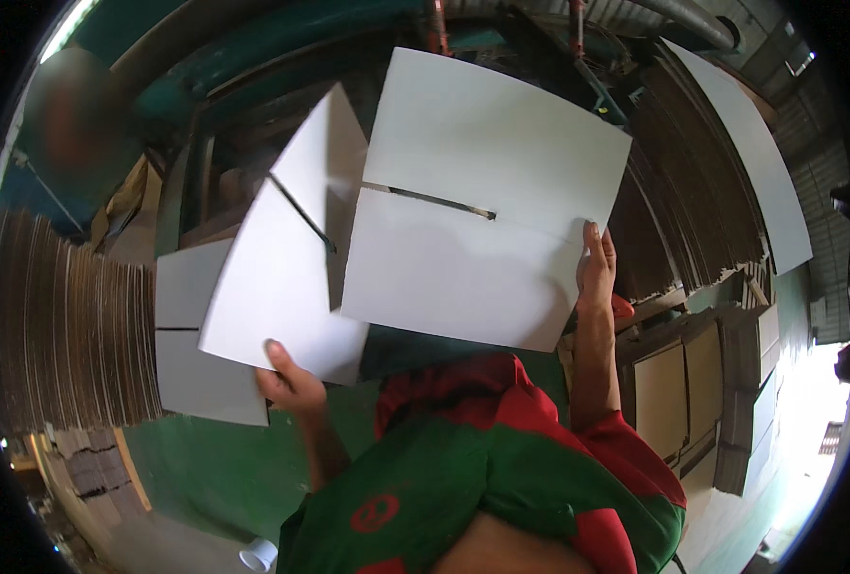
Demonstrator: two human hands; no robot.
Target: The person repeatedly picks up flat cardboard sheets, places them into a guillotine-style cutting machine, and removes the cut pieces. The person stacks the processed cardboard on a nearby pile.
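Note:
My left hand (294, 385) grips the lower edge of a white cardboard sheet (262, 258), thumb on top. That sheet stands tilted and bent, with a dark slot cut partway across it. Beside it on the right, a larger white cardboard panel (463, 268) has a similar slot running in from its left edge. My right hand (597, 268) holds this panel by its right edge, fingertips on the white face. The two white pieces meet or overlap near the middle; whether they are joined cannot be told.
A tall stack of cardboard sheets (71, 325) stands at the left, with a white slotted sheet (209, 373) against it. Another cardboard stack (702, 182) leans at the right. Dark machinery lies beyond. A blurred person (71, 115) is at the far left. A white cup (258, 554) lies on the green floor.

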